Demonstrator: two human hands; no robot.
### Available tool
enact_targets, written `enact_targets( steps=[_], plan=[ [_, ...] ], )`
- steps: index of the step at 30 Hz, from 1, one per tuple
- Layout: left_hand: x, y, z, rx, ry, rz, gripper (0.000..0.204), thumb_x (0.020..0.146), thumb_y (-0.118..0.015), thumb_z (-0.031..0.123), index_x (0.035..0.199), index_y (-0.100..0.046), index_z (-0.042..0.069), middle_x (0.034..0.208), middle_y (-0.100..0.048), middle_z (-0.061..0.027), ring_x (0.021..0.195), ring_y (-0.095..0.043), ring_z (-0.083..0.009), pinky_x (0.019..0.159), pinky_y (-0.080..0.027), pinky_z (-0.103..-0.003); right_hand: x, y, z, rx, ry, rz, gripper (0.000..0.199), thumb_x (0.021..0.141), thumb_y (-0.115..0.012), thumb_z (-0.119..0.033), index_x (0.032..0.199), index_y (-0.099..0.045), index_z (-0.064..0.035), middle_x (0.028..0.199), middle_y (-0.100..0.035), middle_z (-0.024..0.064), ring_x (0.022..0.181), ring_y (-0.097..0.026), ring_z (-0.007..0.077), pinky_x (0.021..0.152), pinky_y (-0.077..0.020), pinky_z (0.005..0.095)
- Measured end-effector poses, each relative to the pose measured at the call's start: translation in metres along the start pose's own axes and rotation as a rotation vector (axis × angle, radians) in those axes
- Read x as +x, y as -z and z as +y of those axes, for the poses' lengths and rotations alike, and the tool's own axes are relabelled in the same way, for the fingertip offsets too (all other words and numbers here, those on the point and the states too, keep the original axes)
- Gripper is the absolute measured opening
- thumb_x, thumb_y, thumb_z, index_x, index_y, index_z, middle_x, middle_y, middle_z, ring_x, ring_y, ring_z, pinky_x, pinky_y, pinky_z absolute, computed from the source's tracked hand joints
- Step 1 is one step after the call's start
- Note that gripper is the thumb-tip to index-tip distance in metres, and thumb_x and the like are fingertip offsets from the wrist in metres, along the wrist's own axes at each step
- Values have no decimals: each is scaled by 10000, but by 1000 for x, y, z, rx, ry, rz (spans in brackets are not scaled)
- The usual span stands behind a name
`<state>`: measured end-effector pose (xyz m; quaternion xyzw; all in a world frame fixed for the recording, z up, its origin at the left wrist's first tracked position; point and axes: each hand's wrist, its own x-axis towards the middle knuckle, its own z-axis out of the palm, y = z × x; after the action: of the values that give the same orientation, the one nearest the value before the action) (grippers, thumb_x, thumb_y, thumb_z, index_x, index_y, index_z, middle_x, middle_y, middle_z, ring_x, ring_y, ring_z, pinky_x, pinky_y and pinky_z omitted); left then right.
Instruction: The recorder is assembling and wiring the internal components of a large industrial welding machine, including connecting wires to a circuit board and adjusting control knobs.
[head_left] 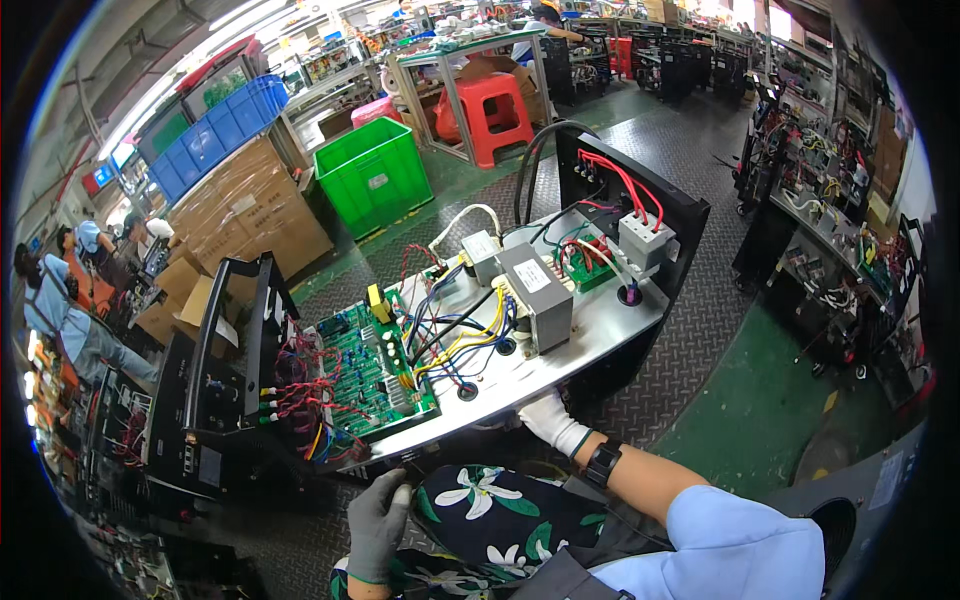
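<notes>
Centre of the frame: open machine chassis (560,345), probably heavy and stiff with fragile green circuit board (375,375) and loose wires, best gripped by its metal edge, where left hand (378,520) curls gloved fingers and right hand (552,420) presses, grip hidden.

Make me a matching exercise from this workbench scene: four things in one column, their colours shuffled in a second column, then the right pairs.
Things:
1. circuit board on the open chassis
2. plastic stool in the aisle
3. stacked crates on the cartons
4. glove on the right hand

Colours:
A. white
B. blue
C. green
D. red

Pairs: 1-C, 2-D, 3-B, 4-A
</notes>
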<state>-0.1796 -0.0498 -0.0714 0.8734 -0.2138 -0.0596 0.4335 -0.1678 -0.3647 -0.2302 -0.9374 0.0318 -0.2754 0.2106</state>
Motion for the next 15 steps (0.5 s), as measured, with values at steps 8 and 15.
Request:
enact_targets(
  steps=[8,15],
  plan=[
    [8,-10,-8,39,-30,29,283,922,-645,135,1147,-679,-32,967,-736,-141,892,-686,-155,808,-533,-303,-3,4,-19,-149,-180,-3,490,893,-609,-487,1195,-665,-105,1206,-657,154,1146,-595,360,1033,-431,477],
    [5,-12,0,42,16,17,312,922,-646,187,1145,-680,-28,997,-740,-159,929,-707,-194,837,-541,-328,-12,13,-37,1424,-695,269,302,839,-591,87,1128,-608,-1,970,-652,59,792,-615,118,659,-533,277]
  ],
)
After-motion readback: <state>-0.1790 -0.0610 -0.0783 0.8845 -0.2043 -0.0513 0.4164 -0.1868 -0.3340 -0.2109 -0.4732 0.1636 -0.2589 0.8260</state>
